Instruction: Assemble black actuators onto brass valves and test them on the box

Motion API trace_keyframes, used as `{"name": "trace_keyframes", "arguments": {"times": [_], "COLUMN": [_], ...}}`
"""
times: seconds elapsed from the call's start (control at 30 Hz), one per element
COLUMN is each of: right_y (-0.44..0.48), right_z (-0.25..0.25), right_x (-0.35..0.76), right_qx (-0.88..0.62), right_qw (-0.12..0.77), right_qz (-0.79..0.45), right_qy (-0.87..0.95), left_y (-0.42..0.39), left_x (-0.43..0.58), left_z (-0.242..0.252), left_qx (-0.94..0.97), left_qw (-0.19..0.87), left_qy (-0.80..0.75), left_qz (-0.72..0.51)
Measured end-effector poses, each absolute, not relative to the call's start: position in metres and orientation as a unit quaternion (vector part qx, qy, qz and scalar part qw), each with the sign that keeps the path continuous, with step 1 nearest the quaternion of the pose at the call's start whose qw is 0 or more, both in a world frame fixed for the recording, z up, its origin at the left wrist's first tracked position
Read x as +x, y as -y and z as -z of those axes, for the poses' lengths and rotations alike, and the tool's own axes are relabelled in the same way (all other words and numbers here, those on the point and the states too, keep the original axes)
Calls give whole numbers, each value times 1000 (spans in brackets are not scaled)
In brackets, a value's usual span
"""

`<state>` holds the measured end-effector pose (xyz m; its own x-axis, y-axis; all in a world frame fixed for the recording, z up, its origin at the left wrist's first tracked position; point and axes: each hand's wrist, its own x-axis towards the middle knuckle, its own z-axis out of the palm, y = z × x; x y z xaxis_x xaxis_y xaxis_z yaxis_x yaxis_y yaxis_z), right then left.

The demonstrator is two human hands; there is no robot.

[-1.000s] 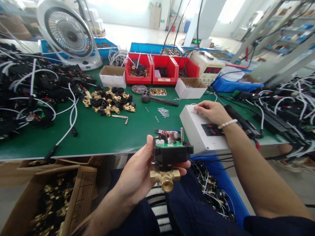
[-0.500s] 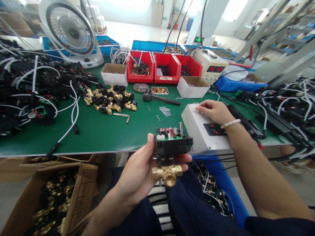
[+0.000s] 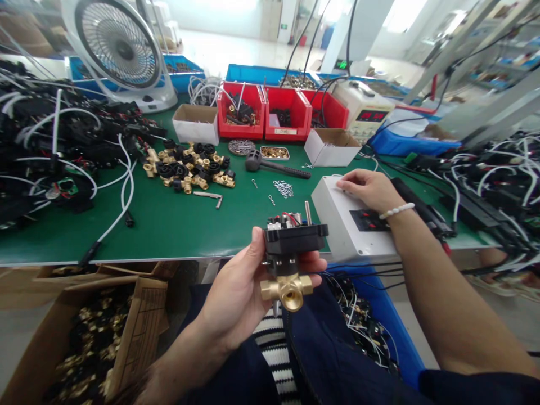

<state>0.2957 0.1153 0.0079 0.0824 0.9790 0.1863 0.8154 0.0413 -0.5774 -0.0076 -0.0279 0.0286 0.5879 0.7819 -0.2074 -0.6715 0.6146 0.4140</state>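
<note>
My left hand [image 3: 236,289] is closed around a motorized valve [image 3: 295,241] in front of the table edge. Its three-way brass body [image 3: 270,290] points down and towards me, and the black actuator housing sits on top, uncovered. Green circuit board, red wires and an upright metal pin show there. My right hand [image 3: 371,191], with a beaded bracelet on the wrist, rests on the far end of a light grey control box [image 3: 337,216]. Its thumb and index finger are pinched together at the box top; what lies between them is hidden.
Brass valve bodies [image 3: 189,169], a hex key [image 3: 208,195], a black mallet [image 3: 276,166] and spring clips [image 3: 282,188] lie on the green table. Red bins [image 3: 284,115] and a power supply [image 3: 363,109] stand behind. Cabled actuators crowd both sides. Below are a cardboard box [image 3: 137,320] and a blue crate [image 3: 405,337].
My left hand has raised the valve slightly and tilted it a little, so the brass opening faces me more. My right hand stays at the same spot on the control box.
</note>
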Motion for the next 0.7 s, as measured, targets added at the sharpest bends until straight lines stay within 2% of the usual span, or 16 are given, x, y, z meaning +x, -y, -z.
{"name": "trace_keyframes", "arguments": {"times": [0.43,0.57,0.7], "right_y": [-113,-113,-114], "right_z": [-11,-11,-10], "right_x": [292,292,295], "right_qx": [-684,-683,-678], "right_qw": [278,277,266], "right_qz": [-148,-156,-170], "right_qy": [658,657,664], "left_y": [27,25,25], "left_x": [-8,-9,-10], "left_z": [-26,-24,-23], "left_qx": [129,52,19], "left_qw": [888,931,932], "left_qy": [-176,-72,5], "left_qz": [-405,-354,-362]}}
